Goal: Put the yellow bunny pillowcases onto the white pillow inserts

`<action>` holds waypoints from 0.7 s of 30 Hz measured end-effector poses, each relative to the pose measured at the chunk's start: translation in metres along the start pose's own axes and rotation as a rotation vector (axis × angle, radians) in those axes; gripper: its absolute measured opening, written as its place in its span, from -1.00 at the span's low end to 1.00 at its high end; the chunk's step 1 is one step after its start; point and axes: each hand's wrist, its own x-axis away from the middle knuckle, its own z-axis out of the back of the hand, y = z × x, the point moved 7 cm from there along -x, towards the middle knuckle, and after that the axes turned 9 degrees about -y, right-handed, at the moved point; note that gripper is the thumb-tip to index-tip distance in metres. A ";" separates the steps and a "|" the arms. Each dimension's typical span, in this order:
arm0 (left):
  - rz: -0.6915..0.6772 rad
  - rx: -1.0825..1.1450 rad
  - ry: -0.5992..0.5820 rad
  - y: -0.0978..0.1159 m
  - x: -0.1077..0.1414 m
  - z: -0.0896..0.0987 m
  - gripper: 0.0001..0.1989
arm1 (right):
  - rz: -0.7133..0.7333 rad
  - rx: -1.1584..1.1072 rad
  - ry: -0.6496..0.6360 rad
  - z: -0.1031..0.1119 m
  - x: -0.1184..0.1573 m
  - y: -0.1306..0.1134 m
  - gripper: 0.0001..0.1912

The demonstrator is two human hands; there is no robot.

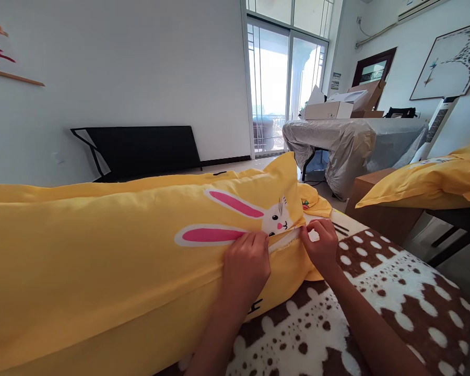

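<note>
A long, plump yellow pillow in a pillowcase (102, 250) printed with a white rabbit with pink ears lies across the front of the view. In its seam near the right end, a narrow gap (284, 240) shows white filling or lining. My left hand (248, 261) is closed on the pillowcase edge just left of the gap, below the rabbit's face. At the gap's right end, my right hand (321, 243) pinches the edge between thumb and forefinger. Whether a zipper pull is in that pinch is too small to tell.
Under the pillow lies a brown and white spotted blanket (376, 277). Bunched yellow fabric (315, 201) sits beyond my right hand. Another yellow pillow (423, 180) rests at the right. Farther back are a plastic-covered table (337, 141) with boxes and a black bench (141, 151).
</note>
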 end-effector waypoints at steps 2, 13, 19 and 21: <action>0.004 0.004 0.005 0.000 0.000 0.001 -0.80 | 0.009 0.006 -0.015 0.000 0.000 -0.001 -0.83; -0.037 -0.009 0.031 0.005 0.000 0.007 -0.80 | 0.058 -0.028 -0.115 -0.012 -0.001 0.002 -0.83; -0.139 0.037 -0.047 0.016 0.002 0.008 -0.83 | 0.172 0.056 -0.003 -0.011 0.001 -0.008 -0.83; -0.190 0.010 -0.075 0.022 0.003 0.008 -0.83 | 0.182 0.060 0.014 -0.013 0.002 -0.007 -0.82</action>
